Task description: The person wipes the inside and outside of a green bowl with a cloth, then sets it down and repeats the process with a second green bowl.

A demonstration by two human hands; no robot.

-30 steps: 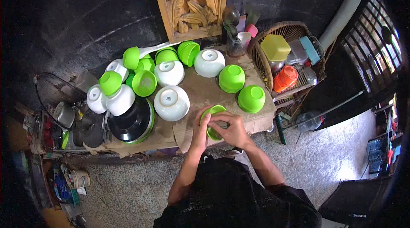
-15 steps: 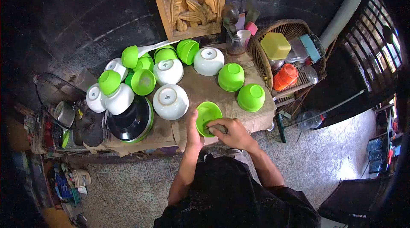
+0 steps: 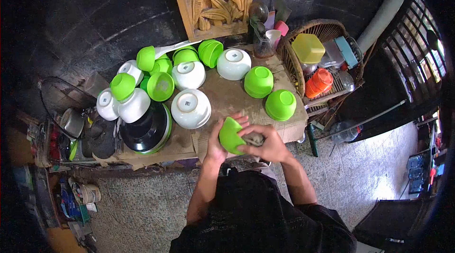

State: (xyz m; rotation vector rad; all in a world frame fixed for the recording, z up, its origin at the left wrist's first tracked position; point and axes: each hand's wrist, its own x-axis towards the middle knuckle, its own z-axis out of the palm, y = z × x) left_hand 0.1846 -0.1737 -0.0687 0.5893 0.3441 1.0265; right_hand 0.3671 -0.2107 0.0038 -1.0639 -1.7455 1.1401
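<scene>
My left hand [image 3: 216, 146] holds a small green bowl [image 3: 229, 135] tilted on its side above the table's front edge, its fingers round the far side. At the bowl's right rim is my right hand [image 3: 270, 145], closed on a crumpled greyish cloth [image 3: 255, 139]. The bowl's inside is mostly hidden. Behind the hands, upside-down green bowls [image 3: 259, 81] stand stacked, with another green stack [image 3: 280, 105] closer. To the left are upturned white bowls [image 3: 191, 107].
More green bowls [image 3: 160, 86] and white bowls crowd the left side near a black rounded vessel [image 3: 144, 127]. Cardboard [image 3: 225, 96] covers the tabletop. A utensil holder [image 3: 263, 46] and a wicker basket [image 3: 291, 65] with plastic containers stand at the right. A carved wooden panel [image 3: 215, 1] leans behind.
The green bowl has been tipped from facing up onto its side. My right hand has moved from inside it to its right rim, and the cloth shows more.
</scene>
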